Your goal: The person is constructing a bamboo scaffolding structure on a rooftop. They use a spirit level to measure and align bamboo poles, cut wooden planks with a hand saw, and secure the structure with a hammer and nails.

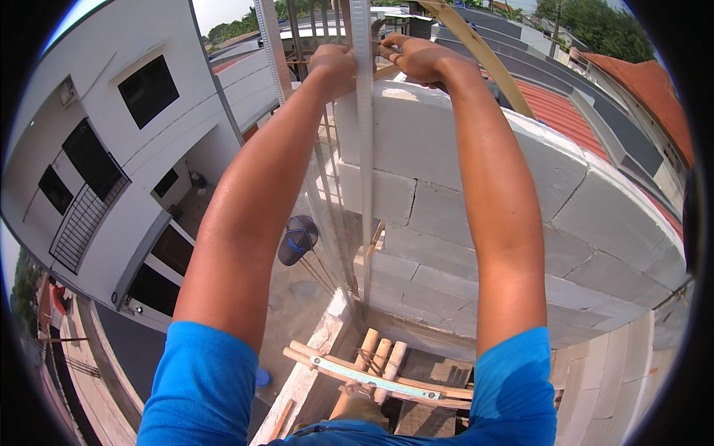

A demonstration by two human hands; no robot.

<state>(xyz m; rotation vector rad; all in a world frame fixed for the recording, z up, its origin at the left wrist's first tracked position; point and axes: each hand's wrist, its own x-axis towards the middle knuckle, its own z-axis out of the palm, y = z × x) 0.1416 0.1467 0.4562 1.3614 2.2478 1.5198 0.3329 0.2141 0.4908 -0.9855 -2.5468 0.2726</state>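
Observation:
Both my arms stretch up and forward to the top of an upright metal channel (363, 149). My left hand (333, 65) is closed at its left side, beside thin vertical steel bars (327, 141). My right hand (420, 59) is on its right side, the fingers bent and pinched toward the bars. A small dark curved piece (378, 28) shows by the right fingertips; its kind is unclear. What each hand grips is partly hidden by the channel and the fingers. Below the right hand rises a grey block wall (439, 208).
A second metal channel (274, 52) stands to the left. Below me, a pale turquoise spirit level (372, 377) lies across bamboo poles (383, 353). A dark cap (299, 239) shows low beyond the wall end. A white house (178, 111) stands left; a curved wooden strip (483, 56) arches at right.

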